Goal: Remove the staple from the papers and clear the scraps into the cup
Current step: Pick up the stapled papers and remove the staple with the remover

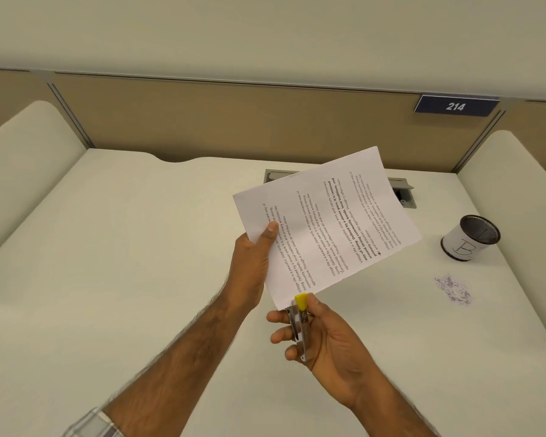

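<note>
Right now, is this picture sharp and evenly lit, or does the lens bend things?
Head view: soft, even light, no glare; the wide lens bows the partition; bold print on the papers reads clearly; the scraps and the watch look smeared.

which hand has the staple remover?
The right hand grips the yellow-tipped staple remover at the lower corner of the papers; the left hand only pinches their edge.
</note>
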`<action>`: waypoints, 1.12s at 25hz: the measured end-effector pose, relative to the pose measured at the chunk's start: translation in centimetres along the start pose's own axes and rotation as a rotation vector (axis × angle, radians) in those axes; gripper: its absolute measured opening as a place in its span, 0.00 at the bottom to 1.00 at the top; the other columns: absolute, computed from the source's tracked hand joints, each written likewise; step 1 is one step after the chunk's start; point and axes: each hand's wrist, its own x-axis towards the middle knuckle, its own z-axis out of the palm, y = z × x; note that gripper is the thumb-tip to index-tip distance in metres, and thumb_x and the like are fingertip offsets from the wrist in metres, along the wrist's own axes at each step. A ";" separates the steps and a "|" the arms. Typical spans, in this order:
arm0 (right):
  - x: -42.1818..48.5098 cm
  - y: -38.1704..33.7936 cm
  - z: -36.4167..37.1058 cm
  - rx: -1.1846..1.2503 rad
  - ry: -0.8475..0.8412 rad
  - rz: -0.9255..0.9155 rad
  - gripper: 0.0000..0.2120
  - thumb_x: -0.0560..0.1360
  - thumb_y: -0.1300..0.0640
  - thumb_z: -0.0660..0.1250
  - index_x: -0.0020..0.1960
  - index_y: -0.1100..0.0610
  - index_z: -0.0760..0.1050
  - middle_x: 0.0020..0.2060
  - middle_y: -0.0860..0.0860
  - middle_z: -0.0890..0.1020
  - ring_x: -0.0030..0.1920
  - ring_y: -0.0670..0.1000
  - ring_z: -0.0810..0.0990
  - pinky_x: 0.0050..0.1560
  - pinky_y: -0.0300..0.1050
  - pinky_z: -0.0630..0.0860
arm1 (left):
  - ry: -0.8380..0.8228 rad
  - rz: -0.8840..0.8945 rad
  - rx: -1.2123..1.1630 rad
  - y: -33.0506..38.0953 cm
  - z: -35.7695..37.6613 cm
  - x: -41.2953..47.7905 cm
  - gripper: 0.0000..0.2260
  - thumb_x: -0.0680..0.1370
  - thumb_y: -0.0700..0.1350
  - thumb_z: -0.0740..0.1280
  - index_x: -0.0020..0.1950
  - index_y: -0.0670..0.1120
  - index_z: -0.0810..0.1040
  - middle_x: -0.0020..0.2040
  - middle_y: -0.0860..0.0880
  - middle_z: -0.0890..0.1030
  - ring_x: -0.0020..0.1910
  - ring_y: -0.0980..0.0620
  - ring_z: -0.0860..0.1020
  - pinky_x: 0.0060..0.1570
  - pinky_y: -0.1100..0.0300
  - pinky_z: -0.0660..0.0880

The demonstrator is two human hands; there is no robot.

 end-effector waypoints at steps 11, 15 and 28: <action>0.6 0.4 0.5 -0.104 0.149 -0.029 0.28 0.70 0.43 0.70 0.62 0.60 0.73 0.53 0.66 0.83 0.37 0.55 0.80 0.32 0.44 0.72 | 0.000 -0.010 0.038 -0.7 0.3 -0.4 0.06 0.83 0.48 0.66 0.59 0.53 0.81 0.52 0.51 0.88 0.48 0.45 0.87 0.51 0.47 0.84; 1.0 0.8 0.5 -0.123 0.191 -0.061 0.26 0.69 0.45 0.71 0.60 0.61 0.76 0.51 0.65 0.84 0.36 0.54 0.79 0.30 0.42 0.71 | -0.016 -0.010 0.040 -0.9 0.3 -0.7 0.08 0.84 0.48 0.66 0.61 0.50 0.81 0.52 0.50 0.88 0.49 0.46 0.87 0.52 0.47 0.84; 1.2 1.3 1.2 -0.045 0.249 -0.105 0.25 0.69 0.50 0.73 0.63 0.58 0.76 0.43 0.62 0.81 0.33 0.52 0.76 0.26 0.40 0.70 | -0.034 0.000 0.034 -1.1 0.2 -0.8 0.07 0.83 0.47 0.66 0.60 0.52 0.82 0.52 0.50 0.88 0.49 0.46 0.87 0.50 0.50 0.84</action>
